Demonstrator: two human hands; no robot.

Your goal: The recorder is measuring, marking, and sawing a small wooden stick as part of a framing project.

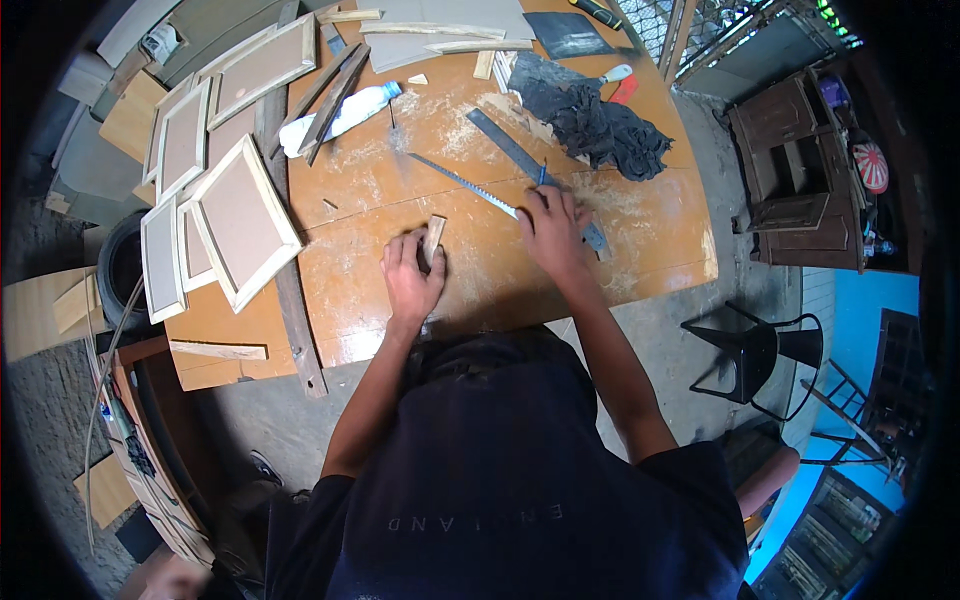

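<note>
My left hand (412, 275) rests on the near middle of the wooden table (350, 235), its fingers closed around a small wood block (434, 236). Farther right, my right hand (553, 232) lies over a long metal ruler (505, 143), hiding its middle. A slim blue pen (543, 173) sticks out past the fingertips of that hand, which are closed on it. The narrow toothed saw blade (462, 181) slants across the table, its near end meeting the right hand's fingers. Whether a handle lies under the palm is hidden.
Several wooden frames (247, 222) are stacked at the left edge, beside a long dark plank (296, 320). A plastic bottle (345, 118) lies under dark strips. Black crumpled cloth (610, 118) and a scraper (616, 74) sit at far right. Sawdust covers the tabletop. A black chair (745, 350) stands right.
</note>
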